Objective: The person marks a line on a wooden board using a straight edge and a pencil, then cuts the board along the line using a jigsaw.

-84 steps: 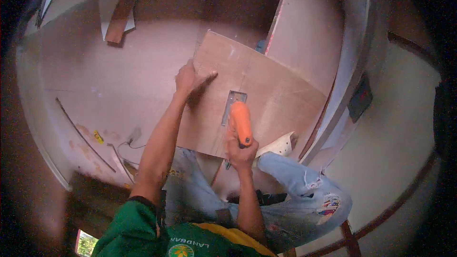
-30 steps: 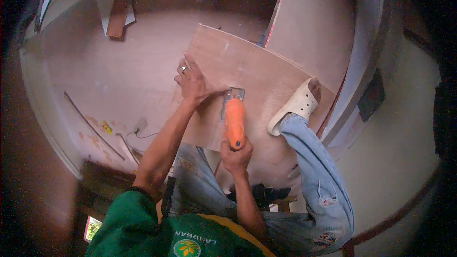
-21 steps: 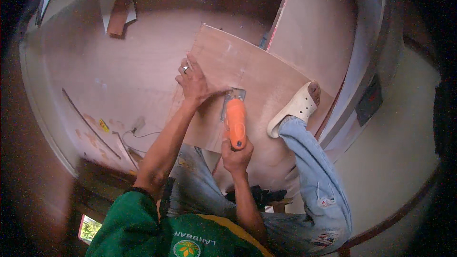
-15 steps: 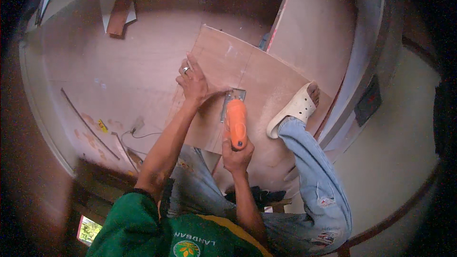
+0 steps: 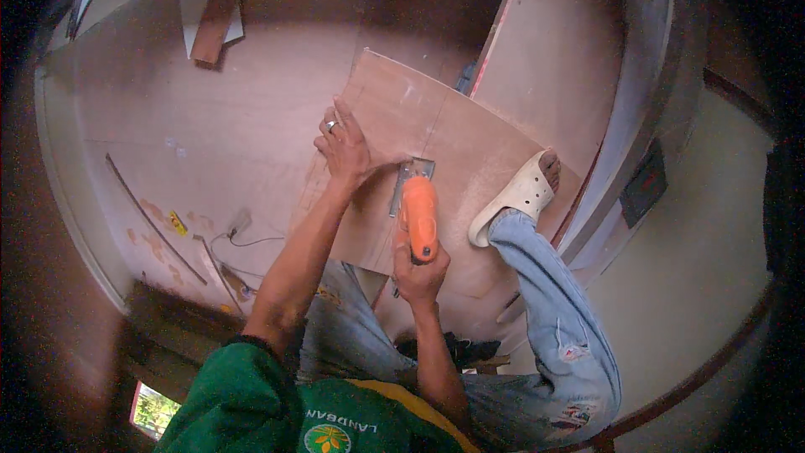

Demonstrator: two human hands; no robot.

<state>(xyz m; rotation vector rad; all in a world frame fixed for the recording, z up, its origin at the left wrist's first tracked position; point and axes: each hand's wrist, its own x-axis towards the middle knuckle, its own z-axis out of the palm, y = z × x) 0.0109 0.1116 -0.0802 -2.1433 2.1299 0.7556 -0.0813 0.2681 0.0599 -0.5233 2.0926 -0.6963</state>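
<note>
An orange jigsaw (image 5: 419, 201) stands on a thin plywood sheet (image 5: 453, 130), its metal base plate flat on the wood near a pencil line. My right hand (image 5: 421, 273) is wrapped round the rear of its body. Left of the base plate, my left hand (image 5: 344, 147), with a ring on one finger, presses on the sheet. Its fingers are spread and its thumb reaches toward the jigsaw's base plate. The blade is hidden under the tool. My foot in a cream clog (image 5: 516, 197) rests on the sheet's right side.
A brown wood block (image 5: 212, 25) lies over a white piece at the far left. Nearer are a long thin dark strip (image 5: 155, 218), a small yellow object (image 5: 178, 223) and a grey cord (image 5: 256, 242). An upright panel (image 5: 545, 42) stands at the back right.
The whole view has shifted slightly. The jigsaw and both hands keep nearly the same places on the plywood; no grip has changed.
</note>
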